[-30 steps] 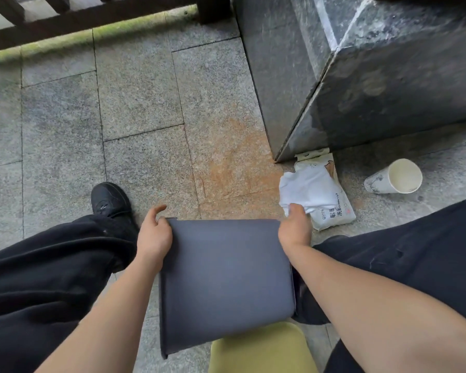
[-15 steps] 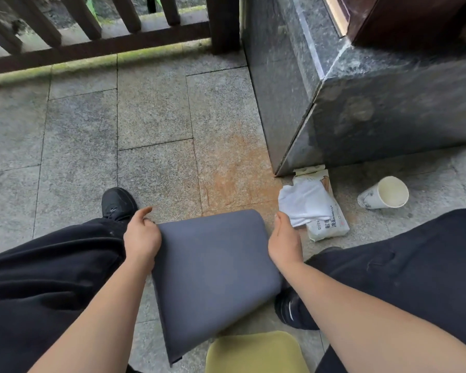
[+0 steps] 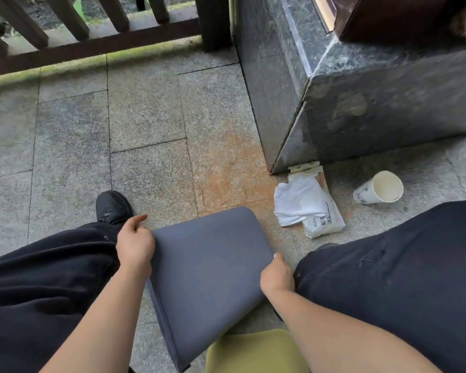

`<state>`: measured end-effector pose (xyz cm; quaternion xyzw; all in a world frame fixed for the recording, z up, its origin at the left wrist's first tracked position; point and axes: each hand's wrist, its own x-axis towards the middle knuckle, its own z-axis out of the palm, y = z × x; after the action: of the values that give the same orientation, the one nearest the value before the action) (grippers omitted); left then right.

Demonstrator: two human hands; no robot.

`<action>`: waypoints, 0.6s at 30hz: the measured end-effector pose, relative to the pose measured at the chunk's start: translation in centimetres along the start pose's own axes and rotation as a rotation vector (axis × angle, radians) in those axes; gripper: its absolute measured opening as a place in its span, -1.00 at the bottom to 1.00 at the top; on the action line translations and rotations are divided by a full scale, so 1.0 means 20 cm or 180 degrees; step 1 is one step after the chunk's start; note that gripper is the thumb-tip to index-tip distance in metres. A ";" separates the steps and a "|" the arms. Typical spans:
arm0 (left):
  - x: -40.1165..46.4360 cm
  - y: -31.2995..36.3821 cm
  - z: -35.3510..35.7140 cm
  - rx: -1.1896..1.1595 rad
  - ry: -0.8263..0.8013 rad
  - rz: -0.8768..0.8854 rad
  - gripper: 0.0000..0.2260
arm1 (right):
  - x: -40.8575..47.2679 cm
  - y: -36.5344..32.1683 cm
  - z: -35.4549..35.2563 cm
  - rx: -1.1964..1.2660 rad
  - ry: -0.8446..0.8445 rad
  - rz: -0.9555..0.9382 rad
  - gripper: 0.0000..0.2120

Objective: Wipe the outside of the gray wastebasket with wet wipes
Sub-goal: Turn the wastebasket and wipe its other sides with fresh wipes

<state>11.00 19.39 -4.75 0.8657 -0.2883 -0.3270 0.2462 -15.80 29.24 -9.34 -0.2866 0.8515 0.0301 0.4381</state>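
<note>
- While we sit on the yellow-green stool point(image 3: 256, 351) at the bottom edge, the gray wastebasket point(image 3: 207, 275) lies tipped between our knees, held above the stone floor point(image 3: 145, 125); one broad flat side faces up at us.
- Our left hand point(image 3: 135, 246) grips the wastebasket's left edge, thumb lifted clear and fingers curled round the side, hidden beneath.
- Our right hand point(image 3: 276, 275) holds the right edge; the fingers curl down out of sight, and a small white speck shows at the thumb tip. We cannot tell whether that is a scrap of wipe, and the hand carries no wipe that we can see.
- We judge the long axis to run from near-left, beside the stool, to far-right, the far rounded end pointing roughly toward the wipes. Which end is the mouth we cannot tell, as no opening shows.
- Farther off, a loose white wet wipe point(image 3: 299, 203) lies on the wipe packet point(image 3: 323, 219), apart from both hands, just in front of the dark stone plinth point(image 3: 388, 109).
- A paper cup point(image 3: 379, 187) lies on its side to the right.
- Progress, as we judge it: no wiping is underway, the surface shows no streaks or moisture, and picking up the wipe remains.
</note>
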 end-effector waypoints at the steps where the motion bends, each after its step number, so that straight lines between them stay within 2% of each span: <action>1: -0.01 0.01 0.00 -0.0010 -0.0008 0.0033 -0.69 | 0.00 -0.01 0.00 -0.0001 0.0037 0.0016 -0.65; 4: -0.06 0.08 0.01 0.0084 -0.0085 0.0195 -0.61 | 0.00 -0.08 -0.01 0.0085 0.0242 -0.0401 -0.63; 6: -0.14 0.14 0.01 0.0156 -0.0131 0.0451 -0.60 | 0.01 -0.17 -0.02 0.0186 0.0358 -0.1023 -0.49; 8: -0.23 0.19 -0.01 0.0138 -0.0211 0.0804 -0.63 | 0.00 -0.29 -0.07 0.0147 0.0423 -0.1598 -0.43; 11: -0.37 0.25 -0.03 -0.0075 -0.0235 0.1232 -0.69 | -0.05 -0.45 -0.13 0.0445 0.0298 -0.2251 -0.49; 13: -0.47 0.29 -0.04 -0.0210 -0.0268 0.1634 -0.69 | -0.10 -0.53 -0.18 0.0967 0.0401 -0.2458 -0.54; 15: -0.56 0.33 -0.04 -0.0213 -0.0460 0.2094 -0.66 | -0.11 -0.59 -0.24 0.1153 0.0622 -0.2497 -0.58; 18: -0.63 0.31 -0.04 -0.0121 -0.0900 0.2220 -0.61 | -0.06 -0.57 -0.33 0.0679 0.0570 -0.2413 -0.61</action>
<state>1.68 23.43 5.06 0.6570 -0.5907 -0.3451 0.3166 -14.09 18.27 -2.08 -0.5347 0.7186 -0.2473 0.3695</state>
